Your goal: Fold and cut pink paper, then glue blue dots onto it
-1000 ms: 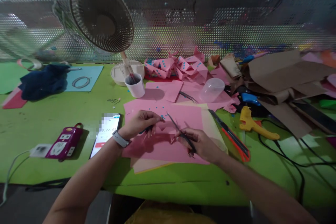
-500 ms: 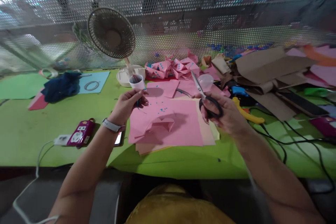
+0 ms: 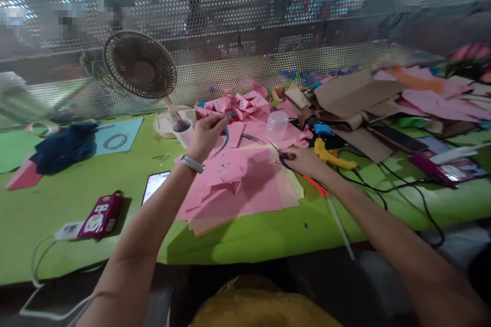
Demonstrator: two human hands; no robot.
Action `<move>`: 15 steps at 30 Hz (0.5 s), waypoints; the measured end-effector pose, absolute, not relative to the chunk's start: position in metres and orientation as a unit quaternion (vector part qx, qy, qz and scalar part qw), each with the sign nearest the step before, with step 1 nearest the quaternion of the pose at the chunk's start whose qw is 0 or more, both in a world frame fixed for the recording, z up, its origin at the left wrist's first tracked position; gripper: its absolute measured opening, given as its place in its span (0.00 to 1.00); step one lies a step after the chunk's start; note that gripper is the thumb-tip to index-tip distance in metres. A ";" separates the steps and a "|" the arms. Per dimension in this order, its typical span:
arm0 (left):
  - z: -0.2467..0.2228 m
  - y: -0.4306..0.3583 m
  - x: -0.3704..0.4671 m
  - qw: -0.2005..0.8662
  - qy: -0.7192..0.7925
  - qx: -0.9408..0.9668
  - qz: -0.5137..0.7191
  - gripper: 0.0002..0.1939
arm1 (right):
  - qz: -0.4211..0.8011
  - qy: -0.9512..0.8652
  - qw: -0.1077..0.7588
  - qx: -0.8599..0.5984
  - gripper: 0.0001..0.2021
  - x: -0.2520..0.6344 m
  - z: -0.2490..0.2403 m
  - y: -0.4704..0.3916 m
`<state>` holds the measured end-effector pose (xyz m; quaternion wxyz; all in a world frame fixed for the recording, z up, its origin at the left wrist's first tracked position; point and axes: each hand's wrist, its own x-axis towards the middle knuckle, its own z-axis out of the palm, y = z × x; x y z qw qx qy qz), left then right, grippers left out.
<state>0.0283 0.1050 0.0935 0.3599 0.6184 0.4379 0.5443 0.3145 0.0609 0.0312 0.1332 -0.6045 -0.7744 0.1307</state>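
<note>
My left hand [image 3: 209, 135] is closed in a pinch above the back left of the pink paper sheets [image 3: 261, 191]. A thin, curved teal strip [image 3: 226, 138] hangs from its fingertips. My right hand [image 3: 305, 161] is closed on black-handled scissors [image 3: 284, 156], low over the right side of the sheets, blades pointing back and left. On the top sheet lie a folded pink paper piece [image 3: 224, 186] and several tiny blue dots [image 3: 224, 166]. A white cup [image 3: 184, 135] with a brush in it stands just left of my left hand. Tweezers [image 3: 251, 138] lie behind the sheets.
Folded pink paper pieces [image 3: 245, 104] are heaped at the back, near a clear plastic cup [image 3: 276, 125]. A fan [image 3: 140, 64] stands at back left. Right of my right hand are a yellow glue gun [image 3: 333, 158], cables and brown paper [image 3: 356, 97]. A phone [image 3: 155, 186] lies by my left forearm.
My right hand has lowered the scissors towards the sheets. My left hand has moved up and right, and the teal strip now shows below its fingers. The camera view has shifted.
</note>
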 end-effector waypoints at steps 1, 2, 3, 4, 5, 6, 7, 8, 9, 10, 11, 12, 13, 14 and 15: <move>0.091 0.109 0.037 0.390 0.427 0.610 0.541 0.14 | 0.121 -0.772 0.115 -0.613 0.12 0.318 0.032 0.059; 0.089 0.114 0.046 0.422 0.415 0.602 0.535 0.15 | 0.117 -0.770 0.095 -0.620 0.12 0.320 0.033 0.058; 0.086 0.118 0.055 0.452 0.404 0.594 0.529 0.15 | 0.114 -0.769 0.076 -0.625 0.12 0.322 0.034 0.056; 0.084 0.122 0.063 0.477 0.396 0.585 0.523 0.15 | 0.109 -0.769 0.058 -0.627 0.12 0.323 0.035 0.054; 0.081 0.126 0.071 0.495 0.389 0.579 0.518 0.16 | 0.103 -0.770 0.043 -0.628 0.13 0.325 0.036 0.053; 0.079 0.129 0.078 0.507 0.384 0.574 0.516 0.16 | 0.097 -0.770 0.030 -0.630 0.13 0.326 0.037 0.052; 0.076 0.132 0.085 0.515 0.381 0.571 0.514 0.16 | 0.089 -0.770 0.018 -0.631 0.13 0.326 0.037 0.051; 0.073 0.135 0.091 0.520 0.377 0.570 0.512 0.16 | 0.081 -0.770 0.010 -0.633 0.13 0.327 0.037 0.051; 0.071 0.138 0.097 0.524 0.374 0.571 0.510 0.16 | 0.075 -0.769 0.006 -0.634 0.13 0.327 0.037 0.051; 0.068 0.140 0.101 0.527 0.371 0.573 0.507 0.16 | 0.071 -0.769 0.002 -0.635 0.13 0.327 0.036 0.051; 0.064 0.143 0.105 0.530 0.370 0.574 0.502 0.16 | 0.070 -0.770 -0.001 -0.635 0.14 0.327 0.036 0.051; 0.061 0.146 0.108 0.532 0.371 0.576 0.497 0.15 | 0.072 -0.770 -0.005 -0.634 0.14 0.325 0.036 0.051; 0.058 0.149 0.110 0.534 0.374 0.576 0.493 0.15 | 0.075 -0.769 -0.009 -0.634 0.13 0.323 0.037 0.051; 0.056 0.154 0.111 0.533 0.379 0.576 0.490 0.14 | 0.079 -0.769 -0.012 -0.635 0.13 0.321 0.038 0.050; 0.053 0.159 0.112 0.532 0.387 0.574 0.488 0.13 | 0.082 -0.767 -0.014 -0.636 0.13 0.317 0.038 0.050</move>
